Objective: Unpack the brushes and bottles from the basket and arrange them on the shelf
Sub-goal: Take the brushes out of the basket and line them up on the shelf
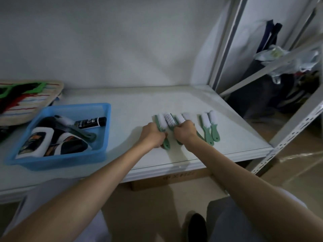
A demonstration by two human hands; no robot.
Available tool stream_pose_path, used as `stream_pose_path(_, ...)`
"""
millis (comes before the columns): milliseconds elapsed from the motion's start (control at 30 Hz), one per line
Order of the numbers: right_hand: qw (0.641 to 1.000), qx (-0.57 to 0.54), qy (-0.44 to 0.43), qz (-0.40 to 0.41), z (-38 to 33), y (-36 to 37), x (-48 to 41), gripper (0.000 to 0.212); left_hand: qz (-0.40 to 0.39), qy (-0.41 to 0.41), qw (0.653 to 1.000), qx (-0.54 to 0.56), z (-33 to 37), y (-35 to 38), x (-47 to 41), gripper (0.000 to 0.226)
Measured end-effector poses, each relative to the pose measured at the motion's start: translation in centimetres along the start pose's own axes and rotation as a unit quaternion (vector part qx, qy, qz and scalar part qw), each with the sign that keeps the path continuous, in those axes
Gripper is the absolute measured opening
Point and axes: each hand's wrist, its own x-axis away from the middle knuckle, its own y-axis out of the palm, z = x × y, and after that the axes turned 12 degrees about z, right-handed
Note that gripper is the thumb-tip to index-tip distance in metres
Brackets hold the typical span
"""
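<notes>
Several green-handled brushes with white bristles lie in a row on the white shelf [218,123]. My left hand [153,135] is closed around the handle of the leftmost brush [161,124]. My right hand [185,132] grips the handles of the middle brushes [176,119]. Two more brushes [208,126] lie free just to the right. The blue basket [104,130] at the left holds white and black bottles [40,140], a black tube [90,122] and a dark green brush [78,131].
A striped cloth item [26,96] lies behind the basket at the far left. A metal upright [225,44] of the rack stands at the shelf's back right corner. Dark bags [272,75] sit beyond it. A cardboard box [174,179] is under the shelf.
</notes>
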Motion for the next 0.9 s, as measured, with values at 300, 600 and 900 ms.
stream_pose_path(300, 0.985, 0.147, -0.090, -0.020, -1.1, 0.8, 0.5, 0.024, 0.044, 0.077, 0.992, -0.092, -0.4, 0.0, -0.4, 0.032)
stream_pose_path(600, 0.965, 0.201, -0.165, 0.018, -2.8, 2.1, 1.3, 0.031, 0.050, 0.086, 0.992, -0.080, 0.7, -4.2, 0.2, 0.024)
stream_pose_path(900, 0.955, 0.054, -0.289, -0.033, -9.3, 4.0, 5.5, 0.027, 0.237, -0.004, 0.965, -0.109, -5.3, -18.7, -3.8, 0.018)
